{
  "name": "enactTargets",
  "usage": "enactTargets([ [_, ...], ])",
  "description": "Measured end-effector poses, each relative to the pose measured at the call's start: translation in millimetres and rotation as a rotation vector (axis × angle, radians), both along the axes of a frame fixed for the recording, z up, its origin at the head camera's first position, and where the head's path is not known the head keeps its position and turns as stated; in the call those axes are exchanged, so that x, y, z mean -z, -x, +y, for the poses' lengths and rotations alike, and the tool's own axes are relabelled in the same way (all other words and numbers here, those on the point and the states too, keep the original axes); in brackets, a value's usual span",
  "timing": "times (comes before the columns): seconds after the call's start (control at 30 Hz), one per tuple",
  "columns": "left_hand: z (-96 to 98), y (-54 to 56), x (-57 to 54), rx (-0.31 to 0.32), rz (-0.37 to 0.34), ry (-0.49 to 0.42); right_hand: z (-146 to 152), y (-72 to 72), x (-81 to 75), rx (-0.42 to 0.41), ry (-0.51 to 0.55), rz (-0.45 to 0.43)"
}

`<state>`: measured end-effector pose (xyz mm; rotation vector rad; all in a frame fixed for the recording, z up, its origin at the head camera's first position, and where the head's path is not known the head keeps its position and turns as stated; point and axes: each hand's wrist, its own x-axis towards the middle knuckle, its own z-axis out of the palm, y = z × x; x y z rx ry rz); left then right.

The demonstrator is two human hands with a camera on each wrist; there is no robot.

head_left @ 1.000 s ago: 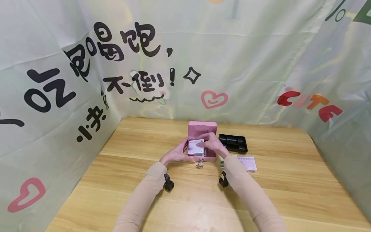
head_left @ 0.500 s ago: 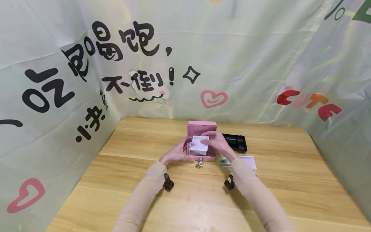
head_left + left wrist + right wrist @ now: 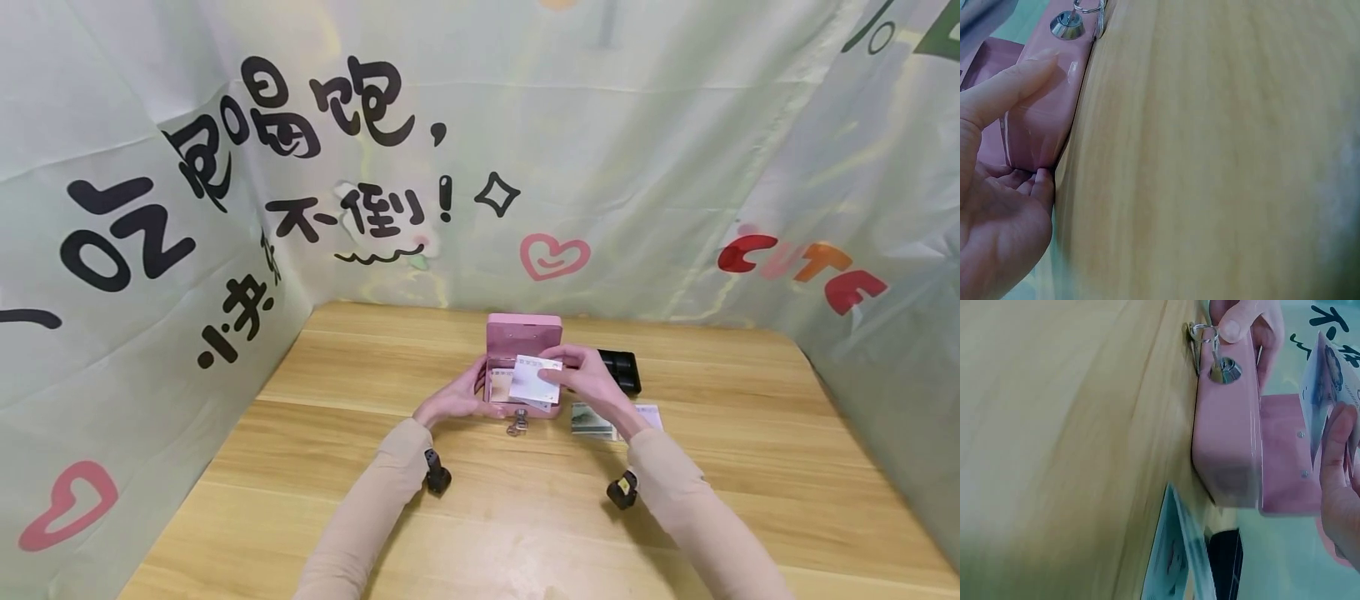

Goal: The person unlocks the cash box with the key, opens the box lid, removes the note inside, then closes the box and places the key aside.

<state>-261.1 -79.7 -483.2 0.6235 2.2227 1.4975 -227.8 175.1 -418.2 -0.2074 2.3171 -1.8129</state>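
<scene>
A pink metal cash box (image 3: 506,342) stands with its lid raised, a key ring (image 3: 516,426) hanging from its front lock. My left hand (image 3: 456,398) grips the box's left front corner; the left wrist view shows the thumb (image 3: 1013,90) on the front wall and fingers around the side. Folded, pale purple banknotes (image 3: 531,382) are pinched between the thumb and fingers of my right hand (image 3: 592,379), over the right part of the box. Inside the box lies a pinkish-beige note (image 3: 500,387). In the right wrist view the held notes (image 3: 1311,394) are above the box.
To the right of the box, a black compartment tray (image 3: 627,372) lies on the wooden table (image 3: 510,525). In front of it are folded notes, a greenish one (image 3: 591,420) and a purple one (image 3: 651,415), partly behind my right forearm. Printed cloth walls (image 3: 637,167) surround the table.
My right hand has lifted the purple notes from the left part of the box and carried them right, uncovering the pinkish-beige note. My left hand has stayed on the box.
</scene>
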Motion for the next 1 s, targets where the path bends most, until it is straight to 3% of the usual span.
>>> enactTargets([
  [0.27,0.4,-0.6,-1.3,0.004,0.001,0.003,27,-13.6,-0.4,0.003,-0.048,0.000],
  [0.6,1.4,0.1,-0.7,0.016,-0.010,-0.018,62,-24.5,9.7,-0.076,-0.023,0.004],
  [1.0,0.8,-0.5,-1.0,0.014,-0.011,-0.021,92,-39.9,13.7,-0.136,-0.095,-0.022],
])
